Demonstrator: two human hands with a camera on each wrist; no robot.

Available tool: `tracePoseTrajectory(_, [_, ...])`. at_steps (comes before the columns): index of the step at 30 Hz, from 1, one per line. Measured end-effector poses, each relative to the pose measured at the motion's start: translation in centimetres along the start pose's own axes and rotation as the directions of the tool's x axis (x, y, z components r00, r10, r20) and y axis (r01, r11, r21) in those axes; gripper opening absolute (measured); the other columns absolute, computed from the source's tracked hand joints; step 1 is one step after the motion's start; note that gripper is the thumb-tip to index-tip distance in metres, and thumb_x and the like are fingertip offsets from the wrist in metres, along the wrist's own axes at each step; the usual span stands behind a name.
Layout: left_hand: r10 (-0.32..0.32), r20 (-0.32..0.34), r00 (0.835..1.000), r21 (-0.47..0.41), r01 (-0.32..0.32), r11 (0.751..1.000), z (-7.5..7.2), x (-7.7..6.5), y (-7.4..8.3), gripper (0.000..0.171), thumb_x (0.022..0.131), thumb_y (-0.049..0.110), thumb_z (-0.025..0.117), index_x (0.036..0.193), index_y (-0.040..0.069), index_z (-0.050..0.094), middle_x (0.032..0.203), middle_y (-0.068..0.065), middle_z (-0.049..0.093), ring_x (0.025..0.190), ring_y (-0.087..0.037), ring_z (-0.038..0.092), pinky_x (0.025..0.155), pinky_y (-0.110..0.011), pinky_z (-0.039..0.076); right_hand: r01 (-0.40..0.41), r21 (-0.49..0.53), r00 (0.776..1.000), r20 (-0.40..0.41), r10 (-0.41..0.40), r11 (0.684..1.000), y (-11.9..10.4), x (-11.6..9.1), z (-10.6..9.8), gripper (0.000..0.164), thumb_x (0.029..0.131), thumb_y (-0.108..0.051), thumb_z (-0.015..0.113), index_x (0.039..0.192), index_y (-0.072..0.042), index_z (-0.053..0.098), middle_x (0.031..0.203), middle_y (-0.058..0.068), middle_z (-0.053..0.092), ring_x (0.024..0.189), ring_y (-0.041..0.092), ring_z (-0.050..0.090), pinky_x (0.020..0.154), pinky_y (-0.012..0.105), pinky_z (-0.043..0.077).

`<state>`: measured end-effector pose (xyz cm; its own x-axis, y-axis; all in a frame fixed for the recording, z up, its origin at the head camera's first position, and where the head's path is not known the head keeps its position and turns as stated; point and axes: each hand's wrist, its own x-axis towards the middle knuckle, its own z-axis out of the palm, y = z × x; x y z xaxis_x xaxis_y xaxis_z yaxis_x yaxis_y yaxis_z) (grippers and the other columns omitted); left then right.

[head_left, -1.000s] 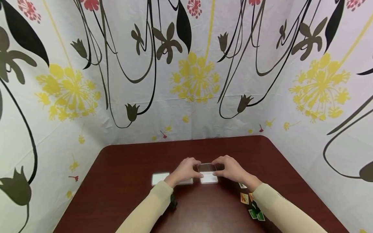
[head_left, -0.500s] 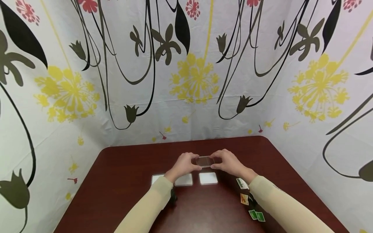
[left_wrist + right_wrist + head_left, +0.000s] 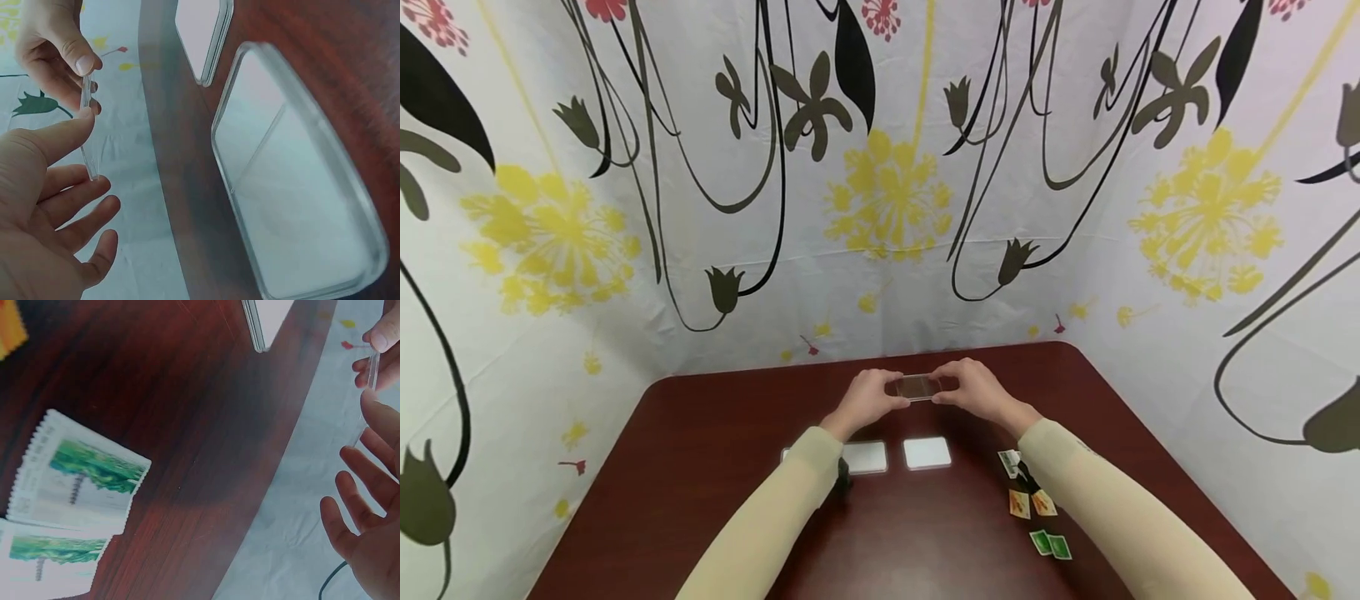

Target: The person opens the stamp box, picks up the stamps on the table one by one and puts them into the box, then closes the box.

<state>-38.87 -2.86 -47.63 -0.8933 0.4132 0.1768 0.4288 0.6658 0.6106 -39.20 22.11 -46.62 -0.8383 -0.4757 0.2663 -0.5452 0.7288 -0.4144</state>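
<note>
1. Nearest, two cream sleeves (image 3: 767,517) reach in from the near left and near right. Dark objects (image 3: 841,477) at the wrists are too shadowed to identify.
2. On the right lie small stamps, grouped by colour, seemingly to keep like with like: green stamps (image 3: 1050,544) nearest, orange stamps (image 3: 1032,504) next, pale stamps (image 3: 1013,463) farthest. The right sleeve and wrist crowd the farther groups; the right wrist view shows two pale ones, touching or overlapping, one cut off by its border.
3. Farther off, white-faced cases with clear rims form a left-to-right row, apparently spaced for easy reach: a right-hand case (image 3: 927,452), a middle case (image 3: 865,457) and a left-hand case (image 3: 785,453), mostly hidden by the left sleeve. A thin line crosses the case filling the left wrist view; crease or reflection, I cannot tell.
4. Beyond the row, the left hand (image 3: 867,398) and right hand (image 3: 972,388) share a thin clear plate (image 3: 917,387), apparently lifted off the table. Each pinches one end between thumb and fingertips, the gap narrow, the remaining fingers spread; this probably spares the broad face from touch. Whether it is a lid is unclear.
5. Farthest, the brown tabletop (image 3: 737,417) meets a flowered cloth (image 3: 880,292).
</note>
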Motion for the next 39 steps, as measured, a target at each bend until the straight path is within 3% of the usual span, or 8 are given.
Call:
tracePoseTrajectory(9, [-0.029, 0.027, 0.999, -0.015, 0.03, 0.999, 0.2, 0.7, -0.6, 0.056, 0.089, 0.03, 0.08, 0.137, 0.008, 0.063, 0.134, -0.008, 0.064, 0.086, -0.015, 0.066, 0.077, -0.033, 0.052, -0.037, 0.01, 0.999, 0.026, 0.037, 0.999, 1.1, 1.1, 0.9, 0.037, 0.083, -0.022, 0.085, 0.118, -0.013, 0.075, 0.114, 0.002, 0.072, 0.105, 0.029, 0.066, 0.085, 0.045, 0.051])
tracePoseTrajectory(16, [-0.056, 0.026, 0.998, 0.023, 0.055, 0.998, 0.9, 1.7, -1.6, 0.055, 0.089, 0.031, 0.08, 0.137, 0.01, 0.064, 0.133, -0.007, 0.065, 0.102, -0.019, 0.067, 0.083, -0.035, 0.053, -0.111, 0.017, 0.993, 0.036, 0.11, 0.994, 1.7, 1.8, 2.0, 0.038, 0.083, -0.025, 0.085, 0.119, -0.016, 0.075, 0.115, 0.001, 0.071, 0.105, 0.026, 0.065, 0.086, 0.044, 0.051])
tracePoseTrajectory(24, [-0.068, 0.058, 0.996, 0.111, 0.061, 0.992, 2.5, 2.3, -2.2, 0.054, 0.089, 0.031, 0.08, 0.136, 0.008, 0.065, 0.128, -0.008, 0.067, 0.103, -0.022, 0.064, 0.087, -0.04, 0.052, -0.24, 0.04, 0.969, 0.075, 0.237, 0.97, 2.3, 1.9, 3.3, 0.037, 0.082, -0.025, 0.087, 0.117, -0.019, 0.077, 0.112, -0.002, 0.071, 0.101, 0.018, 0.063, 0.085, 0.04, 0.051])
tracePoseTrajectory(31, [-0.057, 0.046, 0.997, 0.175, 0.048, 0.983, 3.0, 2.4, -2.6, 0.052, 0.087, 0.031, 0.081, 0.133, 0.011, 0.068, 0.126, -0.007, 0.068, 0.103, -0.023, 0.063, 0.088, -0.041, 0.051, -0.222, -0.002, 0.972, 0.083, 0.222, 0.975, 2.5, 1.5, 4.2, 0.035, 0.083, -0.024, 0.085, 0.117, -0.018, 0.076, 0.111, 0.0, 0.071, 0.096, 0.017, 0.064, 0.081, 0.039, 0.052])
tracePoseTrajectory(39, [-0.044, 0.062, 0.997, 0.193, 0.031, 0.981, 3.0, 2.1, -3.0, 0.051, 0.089, 0.034, 0.079, 0.134, 0.014, 0.067, 0.129, -0.005, 0.067, 0.11, -0.025, 0.063, 0.095, -0.045, 0.049, -0.234, -0.041, 0.97, 0.061, 0.236, 0.971, 2.6, 0.9, 4.4, 0.036, 0.084, -0.029, 0.084, 0.119, -0.023, 0.076, 0.116, -0.002, 0.07, 0.104, 0.019, 0.064, 0.083, 0.042, 0.053])
